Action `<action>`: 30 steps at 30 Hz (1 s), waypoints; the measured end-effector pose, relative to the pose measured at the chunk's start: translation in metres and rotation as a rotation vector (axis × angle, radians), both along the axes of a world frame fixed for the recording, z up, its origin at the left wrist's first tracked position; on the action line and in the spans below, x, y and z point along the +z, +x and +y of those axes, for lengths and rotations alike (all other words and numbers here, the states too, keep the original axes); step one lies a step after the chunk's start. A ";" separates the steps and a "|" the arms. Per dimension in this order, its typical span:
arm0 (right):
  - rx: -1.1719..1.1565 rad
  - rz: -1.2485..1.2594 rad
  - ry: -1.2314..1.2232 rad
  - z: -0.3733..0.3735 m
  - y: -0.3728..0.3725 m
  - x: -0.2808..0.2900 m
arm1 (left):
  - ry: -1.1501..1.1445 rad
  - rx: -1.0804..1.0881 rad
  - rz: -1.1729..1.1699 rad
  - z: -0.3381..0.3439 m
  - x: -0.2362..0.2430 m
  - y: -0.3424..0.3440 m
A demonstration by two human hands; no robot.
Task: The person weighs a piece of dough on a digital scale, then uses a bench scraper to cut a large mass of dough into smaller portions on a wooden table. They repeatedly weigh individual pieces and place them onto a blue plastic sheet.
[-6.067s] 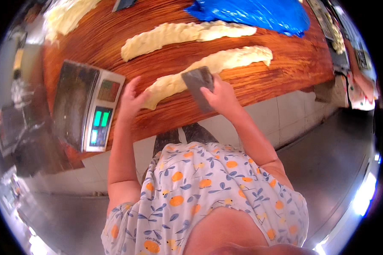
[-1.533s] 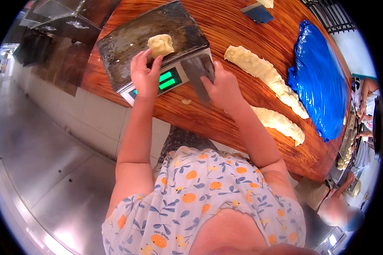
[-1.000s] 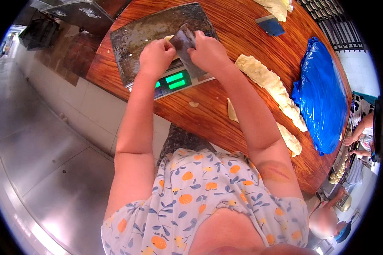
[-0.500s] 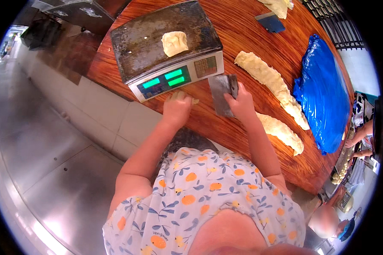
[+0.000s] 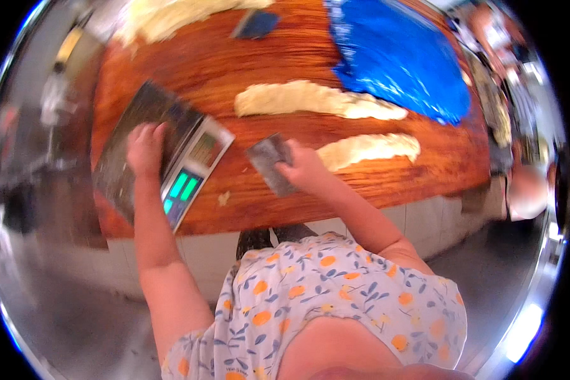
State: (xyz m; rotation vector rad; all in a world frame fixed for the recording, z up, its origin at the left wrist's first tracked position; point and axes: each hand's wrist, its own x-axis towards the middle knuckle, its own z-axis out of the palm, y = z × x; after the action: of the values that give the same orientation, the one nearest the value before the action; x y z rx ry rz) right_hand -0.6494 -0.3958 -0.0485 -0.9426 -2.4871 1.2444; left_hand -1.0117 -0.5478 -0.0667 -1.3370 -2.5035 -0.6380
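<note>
My left hand (image 5: pixel 145 149) is over the dark, worn platform of a weighing scale (image 5: pixel 117 161), its fingers curled down and partly smeared by motion. What lies under those fingers is hidden; no piece of dough shows on the platform. My right hand (image 5: pixel 304 168) grips a metal dough scraper (image 5: pixel 271 163), its blade just above or on the wooden table. Beside that hand lies a short strip of dough (image 5: pixel 377 149), with a longer dough strip (image 5: pixel 297 100) beyond it. A small scrap of dough (image 5: pixel 223 199) sits between the scale and the table's near edge.
A blue plastic sheet (image 5: pixel 405 60) covers something at the far right of the wooden table (image 5: pixel 335 190). A large mass of dough (image 5: pixel 171 18) spreads at the far left, near a second scraper (image 5: pixel 258 24). Another person (image 5: pixel 487 38) is at the upper right.
My left hand has gone from the table's near edge onto the scale, where the dough piece lay. My right hand still holds the scraper. The view has turned and shifted.
</note>
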 end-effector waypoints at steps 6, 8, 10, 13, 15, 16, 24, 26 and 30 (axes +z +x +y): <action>-0.162 -0.017 -0.107 0.002 0.050 0.011 | 0.785 0.344 -0.966 0.031 0.027 0.037; -0.236 0.066 -0.209 -0.001 0.075 0.005 | 0.790 0.286 -1.446 0.041 0.033 0.080; -0.327 0.064 -0.244 -0.003 0.100 0.001 | 0.805 -0.076 -1.918 0.058 0.013 0.128; -0.440 0.102 -0.270 -0.011 0.129 0.002 | 0.625 0.194 -2.223 0.108 -0.013 0.205; -0.479 0.102 -0.280 -0.015 0.140 0.005 | 0.573 0.120 -2.453 0.160 -0.041 0.229; -0.498 0.081 -0.291 -0.017 0.146 0.002 | 0.470 -0.303 -2.482 0.196 -0.056 0.231; -0.743 0.135 -0.361 -0.043 0.206 -0.015 | 0.466 -0.959 -2.256 0.374 0.165 0.408; -0.750 0.147 -0.344 -0.042 0.208 -0.016 | 0.347 -1.074 -2.092 0.359 0.147 0.407; -0.772 0.089 -0.263 -0.038 0.207 -0.001 | 0.227 -0.704 -1.764 0.268 0.066 0.356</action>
State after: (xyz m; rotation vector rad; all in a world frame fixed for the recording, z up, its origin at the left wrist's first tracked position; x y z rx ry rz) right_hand -0.4427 -0.4340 -0.0498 -1.6469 -1.6200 1.2806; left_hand -0.6561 -0.2794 -0.0005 -1.9038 -2.3298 -3.2444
